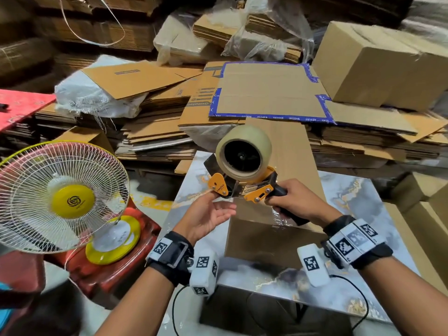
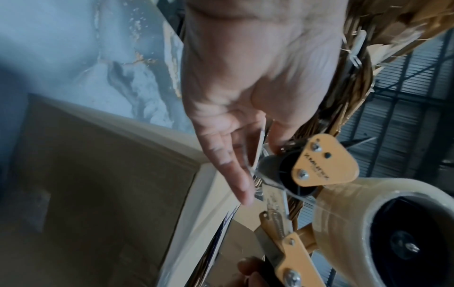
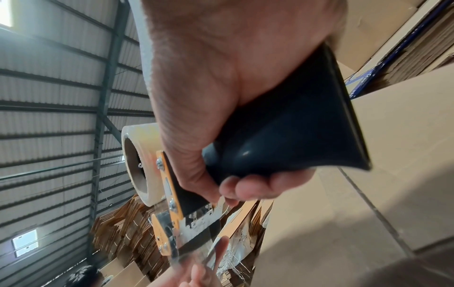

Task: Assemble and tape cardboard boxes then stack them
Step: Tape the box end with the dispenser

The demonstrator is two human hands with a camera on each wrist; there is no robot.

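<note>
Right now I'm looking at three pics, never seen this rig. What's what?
No machine here: a person works bare-handed, with a camera on the head and one strapped to each wrist. The wide picture is the head camera, looking down at both hands. The other two look along each hand at its fingers.

The right hand grips the black handle of an orange tape dispenser carrying a roll of clear tape. The left hand is open, palm up, fingertips at the dispenser's roller end, apparently on the loose tape end; the blur leaves that unsure.

Below them a cardboard box stands on a marble-patterned table. Flat cardboard sheets are piled behind, and a yellow fan stands at the left.
</note>
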